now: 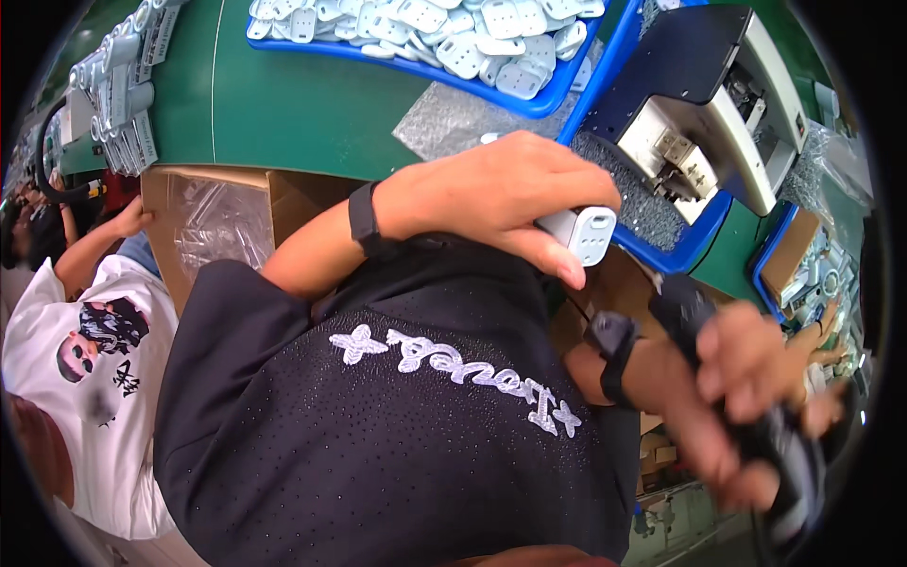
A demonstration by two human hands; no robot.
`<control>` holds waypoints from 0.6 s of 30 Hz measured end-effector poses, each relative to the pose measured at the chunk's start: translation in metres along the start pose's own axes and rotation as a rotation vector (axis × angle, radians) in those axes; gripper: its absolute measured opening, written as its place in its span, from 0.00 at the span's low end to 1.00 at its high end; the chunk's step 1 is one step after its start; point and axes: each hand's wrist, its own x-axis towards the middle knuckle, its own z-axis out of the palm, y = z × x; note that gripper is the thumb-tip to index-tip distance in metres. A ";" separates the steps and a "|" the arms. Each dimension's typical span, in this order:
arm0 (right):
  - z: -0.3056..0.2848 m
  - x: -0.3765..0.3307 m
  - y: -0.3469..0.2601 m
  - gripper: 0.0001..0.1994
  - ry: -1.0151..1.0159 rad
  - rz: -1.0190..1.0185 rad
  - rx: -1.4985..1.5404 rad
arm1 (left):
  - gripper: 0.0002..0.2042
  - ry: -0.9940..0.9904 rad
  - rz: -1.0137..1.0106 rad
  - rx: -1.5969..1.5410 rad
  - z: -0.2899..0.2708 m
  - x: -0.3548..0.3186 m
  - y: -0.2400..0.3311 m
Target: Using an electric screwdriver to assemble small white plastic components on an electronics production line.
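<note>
Our left hand (520, 189) is closed around a white case (592, 238), held before our chest by the edge of the green table (283, 104). Our right hand (742, 373), blurred, wraps a black tool (682, 304), probably a screwdriver. We seem to be at a fastening step; next likely calls for steadying the case and lining the tool up with its holed end. That end points right, partly toward our view; the long axis runs back into our palm, its far end hidden.
</note>
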 end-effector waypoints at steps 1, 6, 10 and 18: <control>0.013 -0.002 -0.009 0.37 0.014 -0.050 0.051 | 0.34 -0.010 0.003 -0.010 -0.001 0.000 0.001; 0.035 0.018 -0.029 0.24 -0.149 0.100 -0.037 | 0.34 0.000 0.023 -0.006 -0.006 -0.002 -0.002; 0.032 0.019 -0.012 0.28 -0.168 0.123 -0.031 | 0.34 0.008 0.027 -0.009 -0.003 -0.001 -0.006; 0.023 0.023 -0.003 0.28 -0.159 0.169 0.018 | 0.33 0.076 0.067 0.003 0.002 -0.002 -0.016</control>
